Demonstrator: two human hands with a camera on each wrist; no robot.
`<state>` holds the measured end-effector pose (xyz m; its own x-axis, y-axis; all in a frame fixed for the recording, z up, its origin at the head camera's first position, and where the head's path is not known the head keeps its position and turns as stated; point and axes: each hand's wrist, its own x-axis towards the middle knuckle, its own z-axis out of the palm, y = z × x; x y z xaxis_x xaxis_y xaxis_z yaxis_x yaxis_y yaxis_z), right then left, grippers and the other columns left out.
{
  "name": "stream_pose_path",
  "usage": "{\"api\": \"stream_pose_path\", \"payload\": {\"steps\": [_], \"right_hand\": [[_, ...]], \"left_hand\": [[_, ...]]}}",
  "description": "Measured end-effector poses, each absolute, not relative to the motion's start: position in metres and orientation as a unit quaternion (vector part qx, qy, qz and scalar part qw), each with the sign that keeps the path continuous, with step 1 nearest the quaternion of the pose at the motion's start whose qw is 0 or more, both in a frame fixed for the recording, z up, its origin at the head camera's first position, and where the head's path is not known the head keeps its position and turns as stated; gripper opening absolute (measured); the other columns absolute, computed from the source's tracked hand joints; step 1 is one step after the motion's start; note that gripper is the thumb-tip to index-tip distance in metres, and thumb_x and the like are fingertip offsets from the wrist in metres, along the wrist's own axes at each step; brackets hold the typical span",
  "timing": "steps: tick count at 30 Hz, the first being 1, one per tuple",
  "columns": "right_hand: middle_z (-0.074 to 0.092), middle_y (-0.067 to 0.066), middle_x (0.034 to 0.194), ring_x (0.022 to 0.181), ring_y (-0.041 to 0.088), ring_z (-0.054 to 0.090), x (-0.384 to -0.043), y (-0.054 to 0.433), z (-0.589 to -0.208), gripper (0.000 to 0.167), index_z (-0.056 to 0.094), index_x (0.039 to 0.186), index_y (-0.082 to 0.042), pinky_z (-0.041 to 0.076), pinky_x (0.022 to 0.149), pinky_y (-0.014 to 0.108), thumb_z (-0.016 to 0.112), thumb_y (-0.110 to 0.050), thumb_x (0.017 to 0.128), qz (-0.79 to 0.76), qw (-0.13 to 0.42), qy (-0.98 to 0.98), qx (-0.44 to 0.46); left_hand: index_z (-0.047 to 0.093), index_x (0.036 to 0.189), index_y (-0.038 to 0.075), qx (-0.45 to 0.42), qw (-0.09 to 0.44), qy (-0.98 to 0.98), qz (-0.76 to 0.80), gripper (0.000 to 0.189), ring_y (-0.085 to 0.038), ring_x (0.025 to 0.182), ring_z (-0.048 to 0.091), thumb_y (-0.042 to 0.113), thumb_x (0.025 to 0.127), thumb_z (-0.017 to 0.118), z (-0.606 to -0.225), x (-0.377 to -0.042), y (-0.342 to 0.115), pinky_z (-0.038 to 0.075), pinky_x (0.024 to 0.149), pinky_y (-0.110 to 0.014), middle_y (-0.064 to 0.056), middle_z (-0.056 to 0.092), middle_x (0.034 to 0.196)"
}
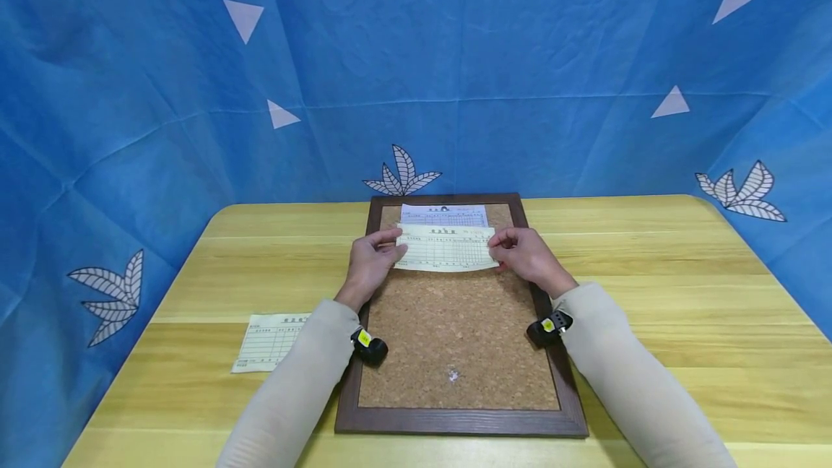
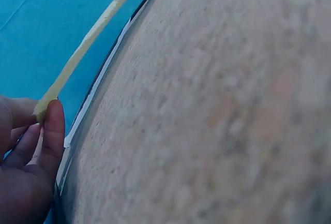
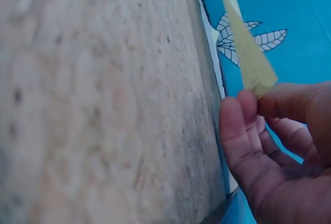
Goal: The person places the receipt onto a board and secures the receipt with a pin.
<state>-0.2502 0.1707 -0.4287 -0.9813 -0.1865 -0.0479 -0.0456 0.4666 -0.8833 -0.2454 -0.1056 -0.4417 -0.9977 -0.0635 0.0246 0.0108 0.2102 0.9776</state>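
Both hands pinch a pale yellow printed form slip [image 1: 445, 250], one at each short side. My left hand [image 1: 375, 260] has its left end between thumb and fingers, and my right hand [image 1: 528, 255] grips the right end. Seen nearly edge-on in the left wrist view, the slip [image 2: 85, 48] stands off the surface of the cork board [image 2: 207, 105]. A white printed form [image 1: 444, 216] lies at the top of the brown-framed cork board [image 1: 455, 338], with a small dark round thing [image 1: 445, 209] at its top middle. The held slip overlaps its lower part in the head view.
Another pale yellow form [image 1: 269, 341] lies on the wooden table [image 1: 682, 295] left of the board, partly hidden by my left sleeve. A small whitish patch [image 1: 453, 375] shows low on the cork. Behind the table hangs a blue patterned cloth [image 1: 520, 42].
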Motion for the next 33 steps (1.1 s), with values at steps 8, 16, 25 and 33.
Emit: {"api": "stream_pose_path", "payload": {"steps": [8, 16, 25, 33], "right_hand": [[0.063, 0.015, 0.091, 0.066, 0.014, 0.061, -0.2508, 0.1740, -0.4318, 0.014, 0.065, 0.105, 0.009, 0.056, 0.065, 0.030, 0.059, 0.000, 0.096, -0.495, 0.058, 0.863, -0.077], [0.064, 0.013, 0.086, 0.063, 0.015, 0.060, -0.2508, 0.1732, -0.4309, 0.012, 0.066, 0.104, 0.006, 0.052, 0.060, 0.029, 0.060, 0.000, 0.096, -0.461, 0.052, 0.882, -0.082], [0.063, 0.012, 0.084, 0.064, 0.016, 0.057, -0.2502, 0.1724, -0.4316, 0.018, 0.066, 0.111, 0.007, 0.048, 0.056, 0.028, 0.059, 0.002, 0.095, -0.450, 0.049, 0.887, -0.094], [0.065, 0.011, 0.084, 0.060, 0.014, 0.054, -0.2491, 0.1712, -0.4295, 0.028, 0.068, 0.120, 0.005, 0.044, 0.053, 0.028, 0.060, -0.001, 0.094, -0.435, 0.068, 0.893, -0.089]], "left_hand": [[0.070, 0.121, 0.000, 0.016, 0.028, -0.798, -0.601, 0.031, -0.027, 0.105, 0.065, 0.004, 0.090, 0.073, -0.4432, -0.2442, -0.1049, 0.056, 0.081, -0.029, -0.015, 0.067, 0.117], [0.071, 0.118, 0.000, 0.020, 0.028, -0.820, -0.571, 0.029, -0.026, 0.100, 0.067, 0.004, 0.089, 0.074, -0.4452, -0.2446, -0.1047, 0.057, 0.081, -0.030, -0.015, 0.068, 0.112], [0.072, 0.118, 0.001, 0.012, 0.039, -0.856, -0.515, 0.029, -0.026, 0.097, 0.068, 0.006, 0.089, 0.075, -0.4448, -0.2447, -0.1037, 0.056, 0.082, -0.035, -0.014, 0.070, 0.110], [0.075, 0.116, 0.004, 0.010, 0.040, -0.875, -0.483, 0.025, -0.024, 0.100, 0.067, 0.007, 0.091, 0.074, -0.4428, -0.2440, -0.1032, 0.056, 0.084, -0.038, -0.014, 0.070, 0.114]]}}
